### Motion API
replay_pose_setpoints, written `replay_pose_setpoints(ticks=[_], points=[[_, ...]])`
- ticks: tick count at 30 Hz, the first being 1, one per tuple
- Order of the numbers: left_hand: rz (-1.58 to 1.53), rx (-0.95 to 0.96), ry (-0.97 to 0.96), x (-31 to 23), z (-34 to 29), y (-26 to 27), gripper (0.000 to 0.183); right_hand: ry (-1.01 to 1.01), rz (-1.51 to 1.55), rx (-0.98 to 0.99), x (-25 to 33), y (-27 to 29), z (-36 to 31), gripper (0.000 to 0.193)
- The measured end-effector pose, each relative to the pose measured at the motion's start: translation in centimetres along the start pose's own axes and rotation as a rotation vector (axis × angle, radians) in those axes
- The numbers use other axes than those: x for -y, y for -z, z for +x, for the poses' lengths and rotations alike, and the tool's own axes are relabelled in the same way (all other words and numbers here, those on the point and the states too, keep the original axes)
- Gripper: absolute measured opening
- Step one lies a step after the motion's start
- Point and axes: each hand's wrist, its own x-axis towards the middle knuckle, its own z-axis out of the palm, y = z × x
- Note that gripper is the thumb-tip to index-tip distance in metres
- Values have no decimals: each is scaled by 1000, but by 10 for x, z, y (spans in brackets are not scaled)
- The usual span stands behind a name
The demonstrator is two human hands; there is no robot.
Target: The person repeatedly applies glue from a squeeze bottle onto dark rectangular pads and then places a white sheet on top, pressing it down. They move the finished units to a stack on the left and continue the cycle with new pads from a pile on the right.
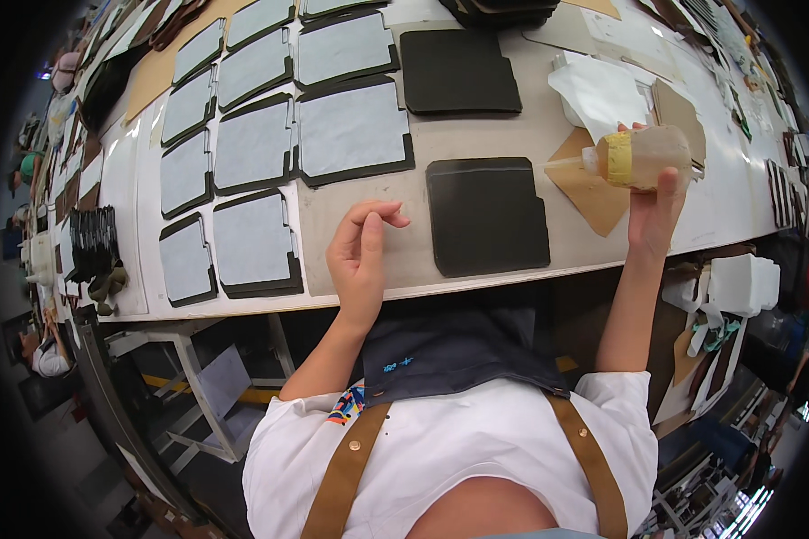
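Note:
My right hand (654, 202) grips a cloudy squeeze bottle (670, 154) with a yellow band and a thin nozzle. The bottle lies sideways in the air, its nozzle aimed left. Empty and loosely curled, my left hand (360, 256) hovers over the table's near edge, its thumb apart from the bent fingers. Between my hands lies a dark flat panel (487, 216) with a notched right side. A similar dark panel (460, 72) sits just beyond it. To the left, several dark panels with pale grey faces (355, 130) are laid in rows.
The table (319, 280) has a white top with a grey-beige sheet on it. A stack of dark pieces (499, 11) stands at the far edge. Brown card (589, 193) and crumpled white plastic (602, 94) lie at right. Black strips (96, 242) bunch at the left.

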Motion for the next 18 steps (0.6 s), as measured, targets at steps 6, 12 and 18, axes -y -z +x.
replay_pose_setpoints(ticks=[6, 12, 18], points=[[2, 2, 8, -1, 0, -1, 25, 77, -88, 84, -2, -2, 2, 87], [10, 8, 7, -1, 0, -1, 25, 111, -64, 72, -3, -6, 4, 89], [-15, 5, 9, 0, 0, -1, 23, 105, -102, 119, 2, -5, -1, 93]])
